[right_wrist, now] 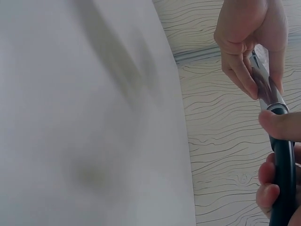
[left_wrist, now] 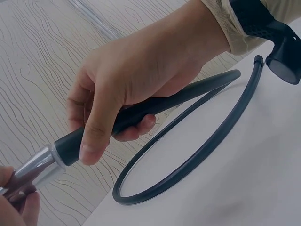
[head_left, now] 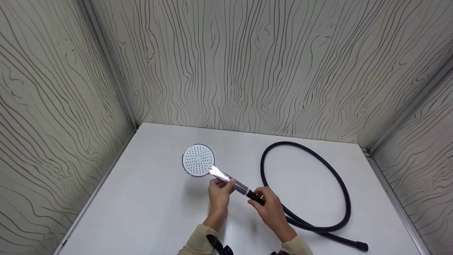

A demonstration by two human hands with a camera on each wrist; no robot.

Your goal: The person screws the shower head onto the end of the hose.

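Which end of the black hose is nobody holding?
The loose end, lying on the white table toward the right; the other end is gripped by the right hand at the chrome shower head.

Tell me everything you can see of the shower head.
The shower head has a round, pale face with dark dots, a shiny rim and a silver, metallic-looking handle. The left hand grips the handle above the white table. In the head view, the face points toward the camera and the handle slants down rightward. Its lower end meets the black hose; whether they're fastened isn't clear.
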